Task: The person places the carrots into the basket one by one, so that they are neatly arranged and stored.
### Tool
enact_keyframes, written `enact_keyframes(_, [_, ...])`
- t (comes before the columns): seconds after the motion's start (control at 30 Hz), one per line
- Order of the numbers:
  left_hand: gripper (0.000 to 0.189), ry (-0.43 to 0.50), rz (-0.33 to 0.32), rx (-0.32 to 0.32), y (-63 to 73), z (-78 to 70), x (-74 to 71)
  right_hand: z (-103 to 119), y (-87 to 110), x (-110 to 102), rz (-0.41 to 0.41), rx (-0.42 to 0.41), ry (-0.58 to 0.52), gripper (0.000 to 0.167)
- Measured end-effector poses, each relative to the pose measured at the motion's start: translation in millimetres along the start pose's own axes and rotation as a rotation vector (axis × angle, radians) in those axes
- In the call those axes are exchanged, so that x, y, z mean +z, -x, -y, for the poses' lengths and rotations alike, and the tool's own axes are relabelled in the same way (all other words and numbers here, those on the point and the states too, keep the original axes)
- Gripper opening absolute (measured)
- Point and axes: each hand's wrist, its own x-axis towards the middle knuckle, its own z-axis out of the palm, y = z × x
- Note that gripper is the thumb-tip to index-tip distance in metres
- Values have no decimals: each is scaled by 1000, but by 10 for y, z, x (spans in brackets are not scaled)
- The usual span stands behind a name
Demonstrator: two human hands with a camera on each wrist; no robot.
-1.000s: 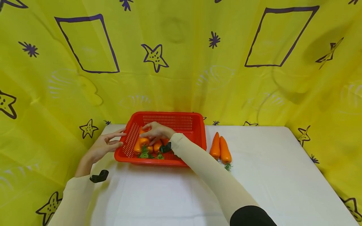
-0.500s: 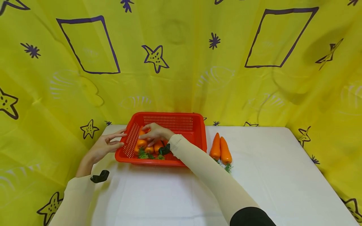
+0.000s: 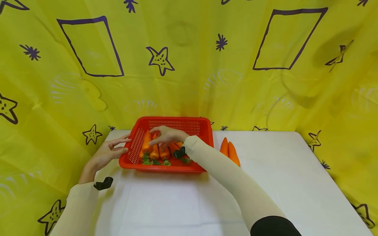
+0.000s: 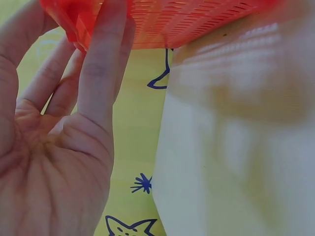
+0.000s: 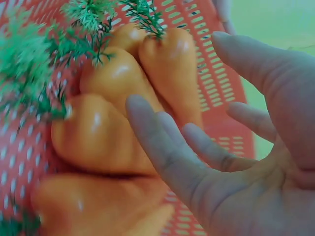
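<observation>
A red slotted plastic basket (image 3: 177,168) stands on the table and holds several orange carrots with green frilly tops. My right hand (image 3: 166,135) hovers over the carrots, fingers spread. In the right wrist view, nothing lies between the thumb and fingers of that right hand (image 5: 231,162); a carrot (image 5: 101,132) is just beside the fingertips. My left hand (image 3: 104,154) touches the basket's left rim with extended fingers. The left wrist view shows the left hand (image 4: 59,132) with its fingertips at the basket edge (image 4: 197,24), some hidden behind it.
Two more carrots (image 3: 232,154) lie on the white table (image 3: 280,173) to the right of the basket, their lower ends hidden by the right sleeve (image 3: 224,177). A yellow patterned curtain (image 3: 189,65) closes off the back and sides.
My right hand has shifted slightly right and off the carrots at the basket's left, which now show more fully. The right sleeve now covers part of the loose carrots. The left hand stays put.
</observation>
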Motion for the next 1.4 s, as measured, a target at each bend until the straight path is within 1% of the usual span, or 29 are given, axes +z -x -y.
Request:
enact_keyframes(0.13, [49,0,8,9,3,15,-12,65,223,-119,7,-65,124,70])
enact_keyframes(0.27, [48,4,7,20,0,19,-16,126,500,-246,-20,-111,235,70])
enact_keyframes(0.33, [48,3,3,20,-1,20,-21,136,643,-316,-31,-119,288,70])
enact_keyframes(0.47, [48,1,-3,20,-2,9,-25,104,933,-466,-78,-148,450,70])
enact_keyframes(0.57, [47,-5,-1,28,-10,-8,-26,36,1169,-590,-130,-170,506,67])
enact_keyframes(0.67, [46,-7,6,38,-3,-25,-28,-43,1421,-691,-172,-185,474,64])
enact_keyframes(0.87, [46,-6,1,33,36,-41,-26,-154,1916,-822,-253,-169,406,62])
enact_keyframes(1.07, [47,-2,7,32,16,-44,-10,-269,2383,-945,-362,-191,410,60])
enact_keyframes(1.2, [47,7,12,26,25,-51,10,-390,2655,-1003,-415,-198,375,59])
enact_keyframes(1.33, [46,13,23,39,31,-59,37,-517,2887,-1025,-452,-167,332,60])
enact_keyframes(1.4, [45,13,21,48,28,-58,49,-575,2971,-1033,-463,-153,330,60])
